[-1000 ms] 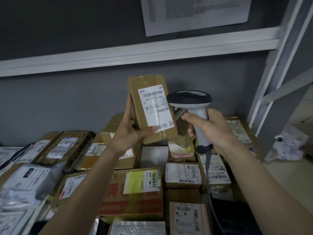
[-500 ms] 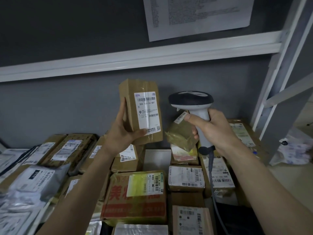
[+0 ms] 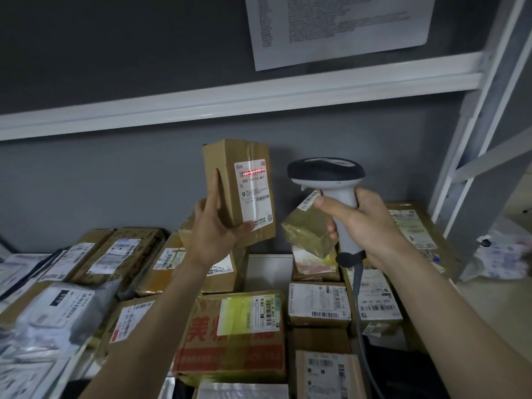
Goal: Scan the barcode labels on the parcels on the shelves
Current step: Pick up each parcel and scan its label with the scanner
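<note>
Brown cardboard everywhere: the shelf (image 3: 267, 272) is crowded with taped parcels and grey mailer bags (image 3: 57, 315), labels facing up. Above them the left hand (image 3: 214, 234) holds a small carton (image 3: 230, 185) upright, fingers curled behind its left side and the thumb pressed across its lower front corner. Its white barcode label (image 3: 254, 194) faces the person, and a red scan line lies across the top barcode (the number beneath reads 505 101 16 6A7). Just to the right, apart from the carton, the right hand (image 3: 365, 223) is wrapped round the grey handle of a barcode scanner (image 3: 331, 191), whose dark head is level with the label. Its cable hangs down past the boxes. A crumpled olive-taped packet (image 3: 306, 234) sits behind that hand, partly hidden by the fingers. Below lies a large box with red print (image 3: 233, 338). A printed sheet (image 3: 342, 24) is stuck to the dark wall above a white rail (image 3: 230, 102).
</note>
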